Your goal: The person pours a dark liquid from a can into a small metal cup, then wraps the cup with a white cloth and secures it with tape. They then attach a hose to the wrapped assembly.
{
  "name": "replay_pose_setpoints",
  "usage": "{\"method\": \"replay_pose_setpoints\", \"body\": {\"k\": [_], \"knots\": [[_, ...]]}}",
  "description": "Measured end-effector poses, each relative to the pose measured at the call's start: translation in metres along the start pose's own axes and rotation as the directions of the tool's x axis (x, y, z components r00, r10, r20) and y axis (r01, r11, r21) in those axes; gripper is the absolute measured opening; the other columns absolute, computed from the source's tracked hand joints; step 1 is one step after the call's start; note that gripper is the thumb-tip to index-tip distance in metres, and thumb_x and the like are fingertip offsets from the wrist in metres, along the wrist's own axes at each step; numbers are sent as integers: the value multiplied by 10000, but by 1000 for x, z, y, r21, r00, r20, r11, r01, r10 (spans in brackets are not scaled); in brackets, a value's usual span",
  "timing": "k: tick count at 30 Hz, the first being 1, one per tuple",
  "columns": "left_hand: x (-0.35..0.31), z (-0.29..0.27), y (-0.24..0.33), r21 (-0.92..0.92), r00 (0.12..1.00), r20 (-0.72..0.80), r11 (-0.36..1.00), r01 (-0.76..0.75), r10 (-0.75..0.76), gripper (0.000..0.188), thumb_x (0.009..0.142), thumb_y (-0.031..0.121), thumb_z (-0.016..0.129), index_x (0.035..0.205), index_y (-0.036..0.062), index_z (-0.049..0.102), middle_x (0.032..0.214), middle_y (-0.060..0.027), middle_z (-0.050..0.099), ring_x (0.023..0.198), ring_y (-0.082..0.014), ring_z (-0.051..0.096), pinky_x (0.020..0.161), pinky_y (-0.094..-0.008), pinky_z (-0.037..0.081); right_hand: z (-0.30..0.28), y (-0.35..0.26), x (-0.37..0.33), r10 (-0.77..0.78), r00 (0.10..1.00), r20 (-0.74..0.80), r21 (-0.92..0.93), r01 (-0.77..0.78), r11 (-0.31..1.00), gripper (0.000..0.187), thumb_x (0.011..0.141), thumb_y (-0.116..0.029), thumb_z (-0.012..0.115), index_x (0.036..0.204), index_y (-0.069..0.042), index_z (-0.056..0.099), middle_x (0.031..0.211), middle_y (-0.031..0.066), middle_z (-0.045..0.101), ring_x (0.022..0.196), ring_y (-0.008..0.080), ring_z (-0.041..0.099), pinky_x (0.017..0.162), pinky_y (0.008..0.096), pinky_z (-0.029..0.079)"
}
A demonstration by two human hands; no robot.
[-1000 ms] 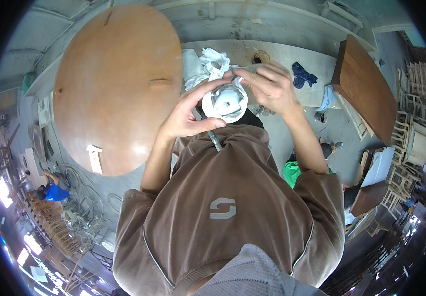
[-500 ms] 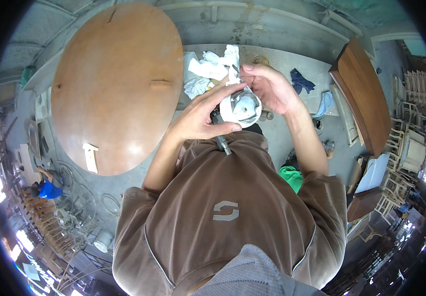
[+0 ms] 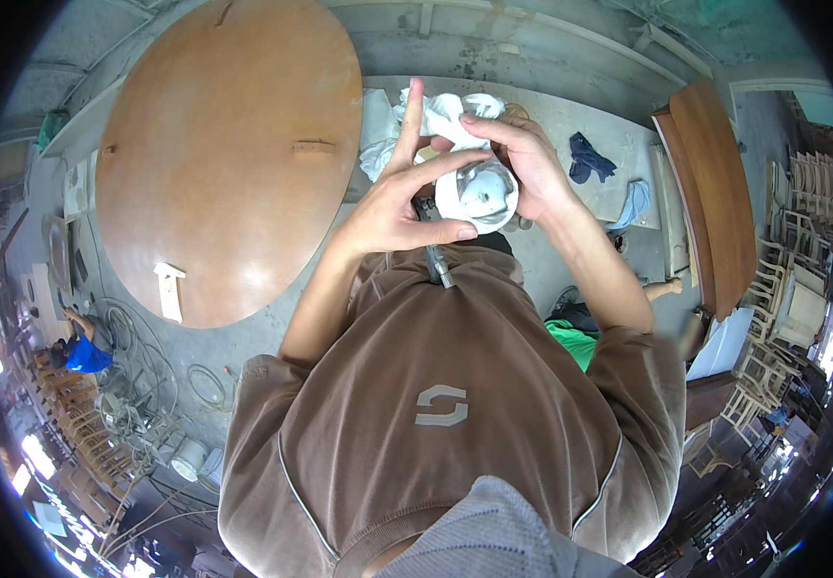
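Observation:
My left hand is wrapped around the side of a round white cup, thumb along its near rim and index finger pointing up and away. Grey-white residue coats the inside of the cup, which faces up toward me. My right hand curls in from the right against the cup's far side, its thumb and fingers closed on a crumpled white cloth. Below the cup, a dark part with a metal hose fitting shows against my shirt; what joins it to the cup is hidden by my left hand.
A large round wooden tabletop stands at the left. On the pale bench lie a navy cloth and a light blue cloth. Brown wooden panels stand at the right. People in blue and green are nearby.
My left index finger has lifted off the cup and points upward. My right fingers, apart before, have closed on the white cloth beside the cup. The cup has shifted slightly away from me.

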State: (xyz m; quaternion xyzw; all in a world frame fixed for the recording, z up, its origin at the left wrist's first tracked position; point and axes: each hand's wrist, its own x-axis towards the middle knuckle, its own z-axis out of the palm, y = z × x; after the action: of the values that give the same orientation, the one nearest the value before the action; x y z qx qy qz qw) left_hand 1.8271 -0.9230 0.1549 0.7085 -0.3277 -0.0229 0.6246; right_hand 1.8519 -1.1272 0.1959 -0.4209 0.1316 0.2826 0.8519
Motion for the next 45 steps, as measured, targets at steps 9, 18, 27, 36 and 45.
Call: {"method": "replay_pose_setpoints", "body": {"k": [9,18,27,36,45], "knots": [[-10,3,-14,-157,997,-35,986,63,-69,724,688,177,957,1364,142,698,1648,-189,234,1288,-317,553,1010,-425,588,-31,17,15,-55,996,76,126,46,991,355,1015,-236,701,1272,4,657,1151,104,730,1059,191,702,923,367,581],[-14,-2,-18,-360,981,83,913,194,-176,747,754,108,922,1422,21,597,1370,-133,592,1250,-243,604,961,-373,616,-62,-20,38,129,948,292,-527,47,849,372,904,-172,816,1223,-22,697,1157,90,730,1030,162,687,893,336,567],[-12,-3,-18,-276,983,72,943,185,-171,729,752,117,923,1402,24,606,1426,-136,582,1244,-252,621,977,-387,606,-44,-59,63,363,875,319,-762,9,648,343,746,7,793,1070,21,679,999,42,709,857,109,661,707,257,523],[-20,2,-23,-369,969,5,900,232,-247,847,720,111,943,1447,50,514,1429,-138,563,1267,-260,596,1006,-403,556,-18,-64,62,358,878,319,-937,234,260,341,708,32,802,1030,-2,695,944,53,727,876,112,643,793,314,545],[-20,-8,-32,-609,953,77,743,277,-293,795,894,195,802,1554,1,403,1472,-149,547,1306,-264,573,993,-393,559,-8,-56,44,8,776,630,-775,629,-59,325,738,34,743,1051,-15,672,939,126,676,894,351,668,787,437,532]]}}
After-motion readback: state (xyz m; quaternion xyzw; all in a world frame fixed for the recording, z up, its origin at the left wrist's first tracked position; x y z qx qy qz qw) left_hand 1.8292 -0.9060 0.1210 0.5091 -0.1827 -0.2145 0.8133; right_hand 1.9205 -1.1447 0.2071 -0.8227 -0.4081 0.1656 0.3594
